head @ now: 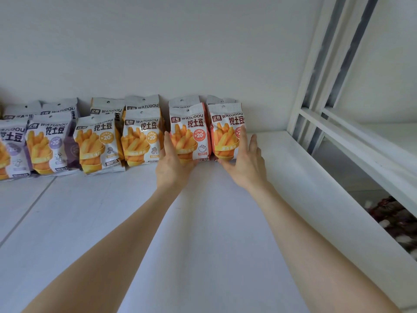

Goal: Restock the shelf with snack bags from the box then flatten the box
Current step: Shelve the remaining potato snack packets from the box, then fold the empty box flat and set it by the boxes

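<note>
Two open hands, left hand [172,162] and right hand [244,162], flat-palmed, bracket upright red-trimmed foil snack bags [190,132] at twelve o'clock on the white shelf [203,222], apparently squaring the row.

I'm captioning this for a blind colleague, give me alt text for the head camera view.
Two bare hands reach onto a white shelf: the left hand and right hand press the outer sides of two red snack bags standing against the back wall. Yellow bags and purple bags line up to the left.
</note>
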Tool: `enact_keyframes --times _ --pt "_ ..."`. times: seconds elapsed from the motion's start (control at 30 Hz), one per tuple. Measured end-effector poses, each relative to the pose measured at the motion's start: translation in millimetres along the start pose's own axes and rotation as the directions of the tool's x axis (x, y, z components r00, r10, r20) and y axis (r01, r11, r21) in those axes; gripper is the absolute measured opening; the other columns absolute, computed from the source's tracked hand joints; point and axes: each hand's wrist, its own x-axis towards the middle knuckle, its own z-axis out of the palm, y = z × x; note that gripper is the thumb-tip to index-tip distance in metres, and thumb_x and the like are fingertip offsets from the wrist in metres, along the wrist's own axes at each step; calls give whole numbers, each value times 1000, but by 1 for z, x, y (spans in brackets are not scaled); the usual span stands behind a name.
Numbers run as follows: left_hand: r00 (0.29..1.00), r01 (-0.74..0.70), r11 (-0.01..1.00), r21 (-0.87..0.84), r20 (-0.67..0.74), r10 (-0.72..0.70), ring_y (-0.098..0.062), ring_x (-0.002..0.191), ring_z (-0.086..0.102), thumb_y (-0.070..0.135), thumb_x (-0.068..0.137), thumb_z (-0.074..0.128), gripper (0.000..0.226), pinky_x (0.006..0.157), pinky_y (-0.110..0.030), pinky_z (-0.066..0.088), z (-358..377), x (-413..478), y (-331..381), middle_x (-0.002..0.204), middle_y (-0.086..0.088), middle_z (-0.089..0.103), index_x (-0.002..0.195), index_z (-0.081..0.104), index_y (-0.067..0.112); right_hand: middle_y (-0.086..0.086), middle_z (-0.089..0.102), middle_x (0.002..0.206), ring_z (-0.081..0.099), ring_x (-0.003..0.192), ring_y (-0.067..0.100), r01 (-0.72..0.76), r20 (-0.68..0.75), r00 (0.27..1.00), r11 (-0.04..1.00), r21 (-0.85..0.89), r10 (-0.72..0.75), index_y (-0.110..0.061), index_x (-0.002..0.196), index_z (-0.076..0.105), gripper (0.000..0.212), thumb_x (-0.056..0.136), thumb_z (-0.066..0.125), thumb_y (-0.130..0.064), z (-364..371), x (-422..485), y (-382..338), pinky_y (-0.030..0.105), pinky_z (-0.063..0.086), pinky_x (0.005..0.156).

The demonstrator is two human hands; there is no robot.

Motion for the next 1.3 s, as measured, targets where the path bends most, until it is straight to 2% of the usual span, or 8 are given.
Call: enact_keyframes --times 0.1,0.3,0.5,0.67,0.83,1.03,1.17,1.3 --pt "999 -31 997 65 38 28 -31 133 40 41 83 70 102 97 -42 42 -13 -18 -1 161 -2 13 153 0 21 25 18 157 32 138 42 33 4 999 989 -143 -32 -19 156 2 100 86 63 -54 -11 -18 -4 54 39 104" --pt "990 -32 971 236 141 -1 -31 134 37 52 85 61 93 95 -50 47 -48 -58 -2 153 -5 32 153 3 25 16 16 161 20 147 34 73 56 997 957 -282 -59 -21 156 5 87 91 52 -55 -44 -66 -19 56 24 114" --pt "967 -80 932 354 253 -13 -27 146 16 65 88 44 88 115 -45 28 -96 -105 10 159 -6 17 154 6 20 13 19 162 17 149 30 73 88 995 944 -321 -47 -20 156 8 83 93 45 -58 -82 -120 -42 56 20 115" --pt "964 -183 906 381 252 89 -25 148 10 65 90 39 85 118 -41 17 -140 -138 17 160 -6 14 154 6 21 17 36 155 33 143 33 49 38 999 929 -368 -38 -16 152 30 80 88 55 -58 -104 -165 -63 59 31 108" --pt "933 -309 878 364 294 207 -25 148 9 66 90 37 83 119 -44 13 -171 -160 10 160 -6 15 153 9 21 14 37 154 34 143 31 -2 -37 999 914 -405 -14 -18 152 30 80 88 54 -59 -120 -212 -84 58 29 109" --pt "826 -536 789 300 379 418 -28 147 15 63 89 41 81 118 -49 14 -204 -184 3 158 -10 21 153 17 19 11 33 157 29 146 28 -142 -124 988 872 -468 94 -21 153 26 80 87 27 -65 -137 -282 -117 57 23 113" --pt "726 -668 708 230 413 550 -33 143 28 59 87 49 77 114 -56 22 -223 -212 -8 152 -14 36 148 33 16 12 33 157 27 147 29 -294 -230 951 841 -453 208 -19 152 29 79 88 31 -65 -149 -338 -139 58 23 113" --pt "602 -771 619 150 486 633 -34 143 28 58 88 49 75 114 -57 20 -234 -252 -18 151 -15 36 148 34 16 13 37 155 32 144 30 -413 -315 904 783 -465 290 -18 150 35 79 88 38 -66 -159 -407 -159 60 24 112"
